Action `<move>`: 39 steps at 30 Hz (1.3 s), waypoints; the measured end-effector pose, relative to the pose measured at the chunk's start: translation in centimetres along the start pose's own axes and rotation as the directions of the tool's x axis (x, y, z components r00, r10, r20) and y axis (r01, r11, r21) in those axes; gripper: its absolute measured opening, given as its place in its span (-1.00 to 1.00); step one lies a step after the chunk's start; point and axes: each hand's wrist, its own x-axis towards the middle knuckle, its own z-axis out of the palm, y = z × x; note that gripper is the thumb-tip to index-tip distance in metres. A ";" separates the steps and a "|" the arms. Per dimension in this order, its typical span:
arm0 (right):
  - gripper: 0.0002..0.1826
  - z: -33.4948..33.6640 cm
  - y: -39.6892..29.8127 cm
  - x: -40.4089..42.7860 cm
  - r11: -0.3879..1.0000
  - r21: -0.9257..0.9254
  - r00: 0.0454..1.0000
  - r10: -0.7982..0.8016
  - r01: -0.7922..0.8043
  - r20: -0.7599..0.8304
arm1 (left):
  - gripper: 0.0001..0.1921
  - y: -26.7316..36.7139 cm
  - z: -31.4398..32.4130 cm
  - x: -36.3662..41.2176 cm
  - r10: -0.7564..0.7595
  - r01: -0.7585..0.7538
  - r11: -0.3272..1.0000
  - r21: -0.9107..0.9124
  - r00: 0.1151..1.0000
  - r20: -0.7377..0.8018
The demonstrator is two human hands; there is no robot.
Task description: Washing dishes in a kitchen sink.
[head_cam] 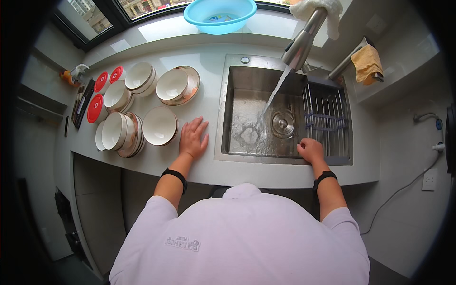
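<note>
My left hand point(193, 138) rests on the white countertop point(199, 171), fingers apart, just right of a white bowl point(160, 126). At the sink's front rim, my right hand point(310, 150) lies with its fingers curled; whether it grips anything cannot be told. Water runs from the metal faucet point(302, 48) into the stainless steel sink point(242, 107), left of the drain strainer point(283, 123). A wire drying rack point(326, 124) fills the sink's right side. More bowls stand in stacks on the left, some on plates, such as the bowl on a patterned plate point(194, 85).
Several containers with red lids point(95, 108) stand at the left, beside a dark long case point(84, 103) and a spray bottle point(76, 74). A blue plastic basin point(221, 16) sits on the windowsill. An orange cloth point(367, 64) hangs at the right; a white cloth point(333, 17) drapes the faucet.
</note>
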 end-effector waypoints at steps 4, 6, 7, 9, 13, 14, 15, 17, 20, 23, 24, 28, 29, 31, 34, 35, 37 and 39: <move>-0.76 -0.3 -0.2 0.1 0.999 -0.022 0.999 0.026 -0.025 0.032 | -0.52 0.1 0.1 0.1 -0.004 0.004 1.000 0.003 1.000 0.000; -0.76 -0.3 -0.2 0.1 1.000 -0.018 1.000 0.006 -0.005 0.020 | -0.55 -0.1 0.1 0.2 -0.014 0.015 1.000 0.014 1.000 -0.015; -0.76 -0.3 -0.2 0.1 1.000 -0.020 1.000 0.007 -0.007 0.019 | -0.55 -0.1 0.2 0.2 -0.013 0.013 1.000 0.012 1.000 -0.015; -0.76 -0.4 -0.3 0.1 1.000 -0.026 0.999 0.019 -0.018 0.039 | -0.56 -0.2 0.3 0.2 -0.006 0.006 1.000 0.007 1.000 -0.027; -0.77 -0.6 -0.5 0.2 0.998 -0.053 0.997 0.029 -0.024 0.078 | -0.56 -0.3 0.4 0.0 0.001 -0.001 1.000 0.009 0.999 -0.032; -0.77 -0.6 -0.6 0.3 0.999 0.013 0.994 0.046 -0.048 0.100 | -0.55 -0.3 0.5 -0.1 0.005 -0.004 1.000 0.005 1.000 -0.026; -0.76 -0.9 -1.0 0.4 0.994 0.078 0.990 0.062 -0.072 0.124 | -0.55 -0.3 0.5 -0.1 0.007 -0.007 1.000 0.002 1.000 -0.019; -0.76 -1.0 -2.5 1.4 0.978 0.198 0.990 0.032 -0.060 0.138 | -0.54 -0.4 0.4 -0.1 0.007 -0.007 1.000 0.013 1.000 -0.023; -0.76 0.4 -5.1 3.8 0.850 0.527 0.992 -0.070 0.003 0.107 | -0.54 -0.1 0.3 -0.1 0.008 -0.008 1.000 0.020 1.000 -0.015; -0.77 1.9 -8.8 7.0 0.593 0.788 0.975 -0.019 -0.167 0.222 | -0.53 -0.1 0.1 0.0 -0.001 0.001 1.000 0.017 1.000 0.003; -0.76 2.0 -10.2 7.9 0.347 0.883 0.947 0.053 -0.315 0.317 | -0.52 -0.1 0.1 -0.1 -0.002 0.002 1.000 0.011 1.000 0.011; -0.74 3.2 -13.1 10.7 -0.206 0.830 0.831 0.106 -0.518 0.546 | -0.52 0.0 0.1 -0.1 -0.007 0.007 1.000 0.012 1.000 0.011; -0.74 3.5 -13.2 10.9 -0.202 0.828 0.829 0.106 -0.523 0.550 | -0.52 0.1 0.1 0.0 -0.006 0.006 1.000 -0.002 1.000 0.014; -0.73 4.3 -13.7 11.2 -0.282 0.787 0.800 0.098 -0.548 0.592 | -0.52 0.2 -0.2 -0.3 -0.025 0.025 1.000 -0.014 0.999 0.022; -0.67 5.5 -13.6 11.6 -0.307 0.763 0.764 0.146 -0.569 0.629 | -0.52 0.2 -0.4 -0.2 -0.024 0.024 1.000 -0.017 1.000 0.014; -0.67 5.9 -13.4 11.6 -0.300 0.757 0.758 0.143 -0.580 0.637 | -0.53 0.2 -0.4 -0.1 -0.017 0.017 1.000 -0.012 1.000 0.018; -0.60 6.3 -13.1 11.7 -0.231 0.776 0.768 0.142 -0.587 0.624 | -0.53 0.3 -0.5 0.1 -0.023 0.023 1.000 -0.005 0.999 0.024; -0.59 6.6 -13.1 11.8 -0.216 0.766 0.758 0.137 -0.606 0.638 | -0.52 0.4 -0.7 0.2 -0.021 0.023 0.999 -0.035 0.999 0.034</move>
